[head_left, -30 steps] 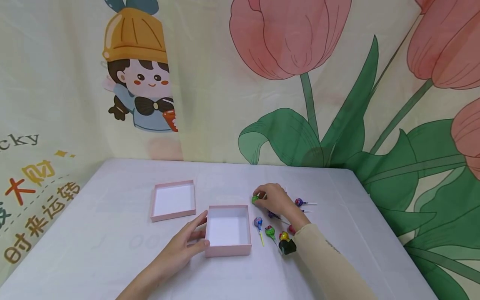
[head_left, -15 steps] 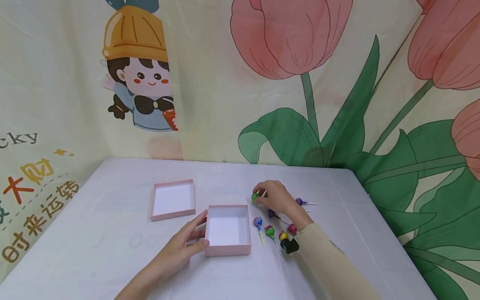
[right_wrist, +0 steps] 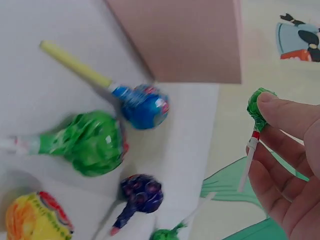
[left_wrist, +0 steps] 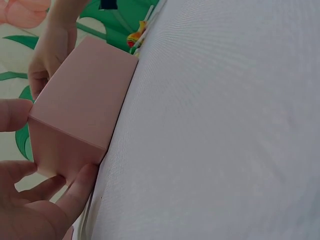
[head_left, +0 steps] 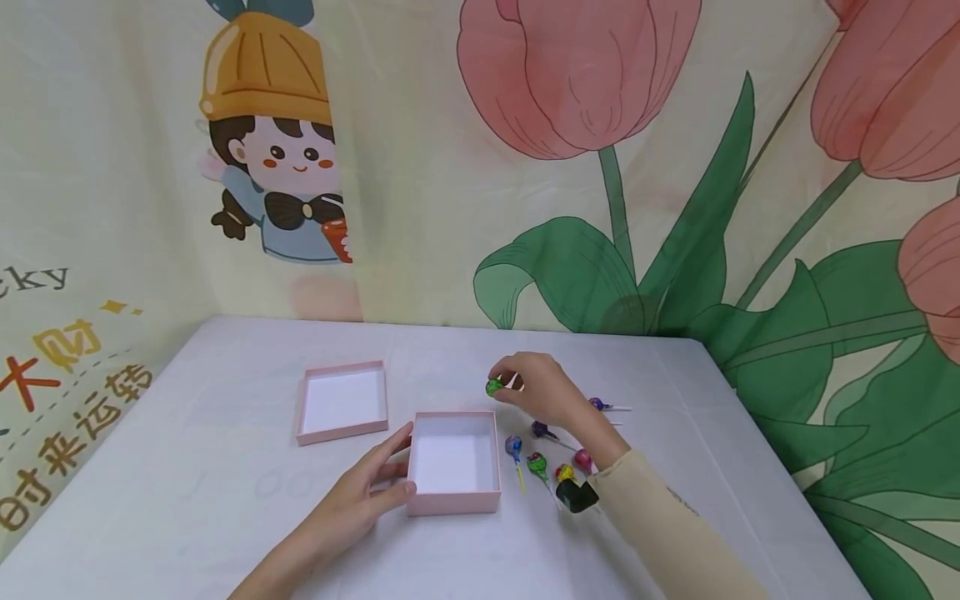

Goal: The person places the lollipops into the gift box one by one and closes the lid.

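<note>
In the head view, my right hand (head_left: 542,387) pinches a green-wrapped lollipop (head_left: 493,387) above the table, beyond the open pink box (head_left: 454,502). The right wrist view shows thumb and fingers on its wrapped head (right_wrist: 260,106), the white stick hanging down. My left hand (head_left: 367,483) rests its fingers and thumb against the box's left side; the left wrist view shows the fingertips (left_wrist: 82,177) touching the pink wall. Lying right of the box are a blue lollipop (head_left: 513,447), another green lollipop (head_left: 537,465), and a dark purple lollipop (head_left: 542,430).
A shallow pink lid (head_left: 343,402) lies inside-up at the back left. Yellow (head_left: 565,473) and pink (head_left: 583,460) lollipops lie near the right sleeve, and another purple lollipop (head_left: 597,404) lies beyond the wrist. A black object (head_left: 577,497) is by the right cuff.
My right hand has lifted the green lollipop slightly and carried it left toward the box. My left hand stays against the box.
</note>
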The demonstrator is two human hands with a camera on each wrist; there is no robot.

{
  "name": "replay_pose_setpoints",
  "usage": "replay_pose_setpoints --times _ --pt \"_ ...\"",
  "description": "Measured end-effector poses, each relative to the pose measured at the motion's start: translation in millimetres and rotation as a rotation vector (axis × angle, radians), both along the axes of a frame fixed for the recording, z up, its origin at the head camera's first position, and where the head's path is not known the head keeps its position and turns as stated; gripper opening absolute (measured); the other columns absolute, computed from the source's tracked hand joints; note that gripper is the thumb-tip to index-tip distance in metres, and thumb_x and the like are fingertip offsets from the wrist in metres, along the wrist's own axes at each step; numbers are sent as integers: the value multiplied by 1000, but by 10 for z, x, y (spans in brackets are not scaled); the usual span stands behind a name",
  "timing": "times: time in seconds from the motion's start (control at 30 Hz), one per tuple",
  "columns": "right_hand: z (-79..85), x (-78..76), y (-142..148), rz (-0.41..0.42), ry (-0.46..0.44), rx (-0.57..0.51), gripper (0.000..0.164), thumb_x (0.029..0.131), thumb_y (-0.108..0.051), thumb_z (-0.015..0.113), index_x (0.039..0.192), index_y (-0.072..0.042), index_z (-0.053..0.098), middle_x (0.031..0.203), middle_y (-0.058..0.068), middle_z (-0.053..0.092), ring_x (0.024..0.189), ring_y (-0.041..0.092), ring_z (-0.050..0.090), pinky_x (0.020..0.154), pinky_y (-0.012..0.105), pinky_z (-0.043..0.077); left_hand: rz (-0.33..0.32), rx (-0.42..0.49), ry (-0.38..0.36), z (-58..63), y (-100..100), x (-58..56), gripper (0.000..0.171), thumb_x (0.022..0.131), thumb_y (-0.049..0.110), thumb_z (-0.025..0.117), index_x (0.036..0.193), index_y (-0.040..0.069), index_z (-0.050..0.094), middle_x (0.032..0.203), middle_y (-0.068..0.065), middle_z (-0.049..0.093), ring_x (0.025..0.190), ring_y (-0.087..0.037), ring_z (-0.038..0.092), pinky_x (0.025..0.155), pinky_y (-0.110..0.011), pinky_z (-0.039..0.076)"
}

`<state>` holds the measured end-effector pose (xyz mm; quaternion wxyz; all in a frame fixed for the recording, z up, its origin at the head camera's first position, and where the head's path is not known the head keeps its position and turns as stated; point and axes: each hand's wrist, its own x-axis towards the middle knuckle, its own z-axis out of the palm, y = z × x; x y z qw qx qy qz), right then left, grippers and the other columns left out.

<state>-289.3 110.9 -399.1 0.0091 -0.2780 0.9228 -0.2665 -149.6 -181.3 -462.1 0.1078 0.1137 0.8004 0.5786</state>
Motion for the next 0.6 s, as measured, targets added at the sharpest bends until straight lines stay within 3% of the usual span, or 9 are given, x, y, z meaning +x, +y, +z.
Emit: replay_pose_setpoints --times 0.13,0.37,0.6 --pt "83 87 -76 30 20 -11 21 96 -15 82 116 -15 78 100 -7 73 90 11 65 77 26 57 5 -1 -4 -12 -8 10 78 104 27 70 170 29 28 173 -8 32 142 -31 53 112 -41 46" --pt "189 230 -246 86 40 -23 22 96 -14 82 117 -15 79 101 -7 74 90 10 65 76 24 56 -4 10 0 4 -33 4 76 104 26 69 169 28 29 172 -15 32 144 -36 51 112 -52 44" --pt "239 364 -413 125 32 -12 22 96 -18 82 118 -17 79 104 -7 73 93 8 64 77 20 55 -18 20 -7 -2 -31 -14 76 105 27 67 170 27 28 172 -15 32 145 -36 51 113 -53 43"
